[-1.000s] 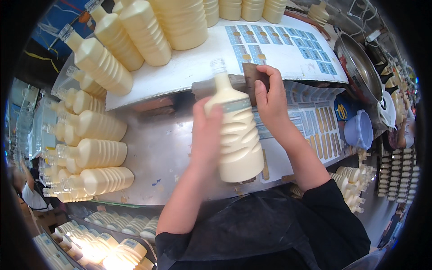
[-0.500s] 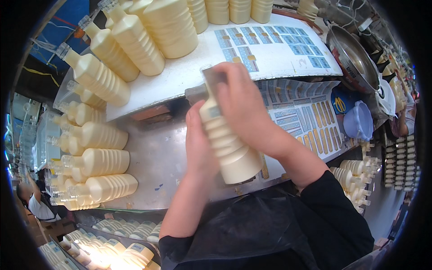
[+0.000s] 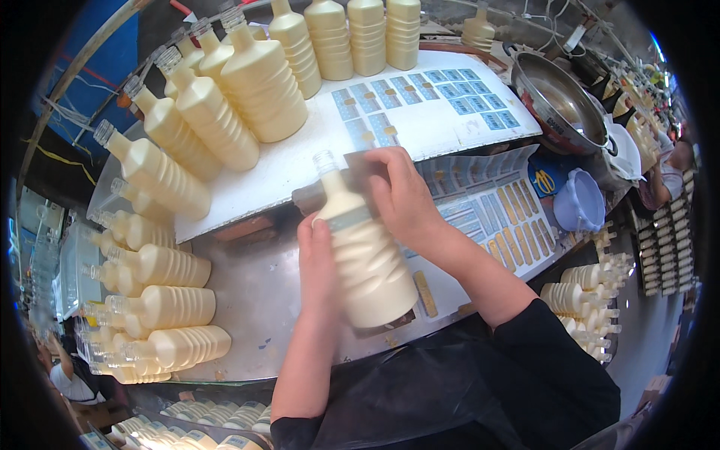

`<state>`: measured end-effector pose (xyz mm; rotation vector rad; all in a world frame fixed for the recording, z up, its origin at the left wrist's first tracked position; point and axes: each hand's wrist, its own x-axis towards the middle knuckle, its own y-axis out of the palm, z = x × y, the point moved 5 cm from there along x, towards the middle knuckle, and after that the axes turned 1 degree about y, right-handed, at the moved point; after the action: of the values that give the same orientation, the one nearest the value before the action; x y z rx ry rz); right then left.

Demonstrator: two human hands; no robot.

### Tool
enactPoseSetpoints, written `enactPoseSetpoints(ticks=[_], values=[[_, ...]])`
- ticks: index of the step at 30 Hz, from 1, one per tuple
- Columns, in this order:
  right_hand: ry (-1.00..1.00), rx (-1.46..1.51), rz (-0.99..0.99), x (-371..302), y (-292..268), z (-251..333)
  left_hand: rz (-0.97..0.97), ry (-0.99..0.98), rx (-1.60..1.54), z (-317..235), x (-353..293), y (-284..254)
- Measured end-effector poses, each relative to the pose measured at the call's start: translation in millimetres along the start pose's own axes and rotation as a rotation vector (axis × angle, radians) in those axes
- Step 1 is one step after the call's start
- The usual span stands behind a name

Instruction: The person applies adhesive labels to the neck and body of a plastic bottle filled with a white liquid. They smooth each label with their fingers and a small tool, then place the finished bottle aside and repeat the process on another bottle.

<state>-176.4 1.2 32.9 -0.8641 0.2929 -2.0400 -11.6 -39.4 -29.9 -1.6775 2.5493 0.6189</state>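
Note:
A cream-coloured ribbed bottle (image 3: 371, 262) with a clear threaded neck tilts in front of me, its base toward me. Around its shoulder runs a blue-grey strip label (image 3: 351, 218). My left hand (image 3: 318, 259) grips the bottle's left side, fingertips at the label's left end. To the right of the neck, my right hand (image 3: 401, 193) pinches a thin dark flat piece (image 3: 361, 163), whose kind I cannot make out. Behind the bottle lies a grey block-like thing (image 3: 307, 199), partly hidden.
Similar bottles (image 3: 266, 94) stand on a white board (image 3: 442, 135) at the back, and more lie stacked on the left. Label sheets (image 3: 487, 206) with blue and gold strips lie right, near yellow-handled scissors (image 3: 543, 180), a lilac bucket (image 3: 581, 201) and a large metal pan (image 3: 559, 97).
The bottle has turned, so its label strip now shows across the shoulder. My right hand has moved off the neck to the right, with the dark flat piece now showing. The view has shifted slightly.

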Motion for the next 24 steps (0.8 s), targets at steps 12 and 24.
enactPoseSetpoints(ticks=[12,24], values=[[-0.063,0.088,-0.19,-8,-14,-31,-0.105,0.156,0.361,-1,-40,-1],[0.365,-0.561,-0.193,16,-162,-110,-0.021,0.334,0.448,29,-81,-9]])
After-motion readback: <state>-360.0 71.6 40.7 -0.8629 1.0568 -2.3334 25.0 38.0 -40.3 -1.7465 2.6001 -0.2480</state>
